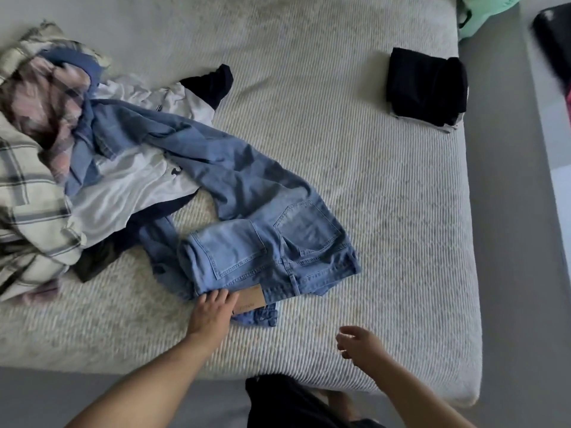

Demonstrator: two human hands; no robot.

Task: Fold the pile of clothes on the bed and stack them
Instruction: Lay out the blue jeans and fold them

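A pair of light blue jeans (272,242) lies on the bed (386,196), back pockets up, its waistband toward the near edge and its legs trailing away to the left into the pile (77,143) of unfolded clothes by the left edge. The left hand (213,313) rests on the waistband at its left end, just beside the tan label (250,299), fingers fairly straight and laid flat on the denim; whether the thumb pinches the cloth cannot be told. The right hand (358,342) hovers over the bare bed near the near edge, apart from the jeans, fingers loosely curled and holding nothing; it is blurred. In the pile are a white shirt (123,186), a plaid cloth (27,211), a pinkish checked piece (52,97) and dark items, all crumpled and overlapping. Near the far right corner of the bed sits a folded stack (426,88) of black clothes, well apart from the jeans and the pile.
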